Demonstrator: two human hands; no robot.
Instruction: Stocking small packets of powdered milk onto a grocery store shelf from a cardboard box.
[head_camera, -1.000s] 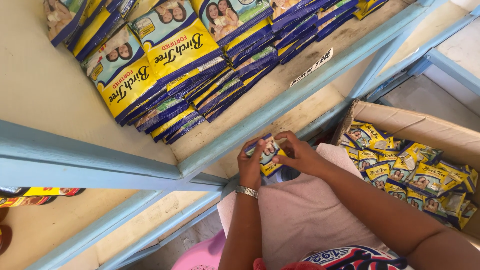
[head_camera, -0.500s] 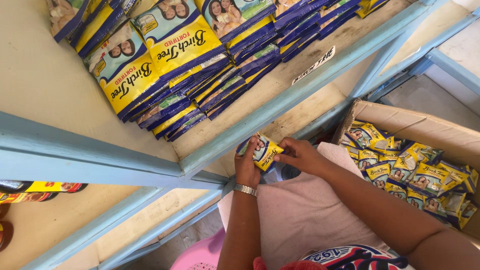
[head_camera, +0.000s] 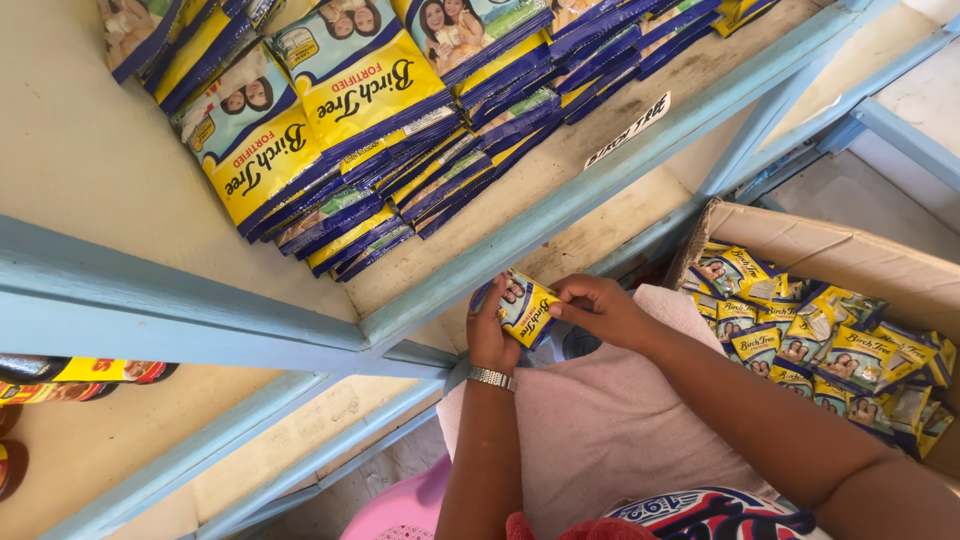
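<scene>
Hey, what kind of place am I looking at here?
Probably a small shop or stockroom. Rows of identical blue-and-yellow sachets line a light-blue wooden shelf, a cardboard box holds more, and both hands grip a small stack of sachets.

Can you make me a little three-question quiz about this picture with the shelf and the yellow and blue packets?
1. True or false: both hands hold the small stack of packets.
2. Where are the loose packets kept? A) cardboard box B) pink stool C) glass jar
3. Which wrist wears the watch?

Key: 1 true, the left hand and right hand grip it together. 2 A. 3 the left.
</scene>
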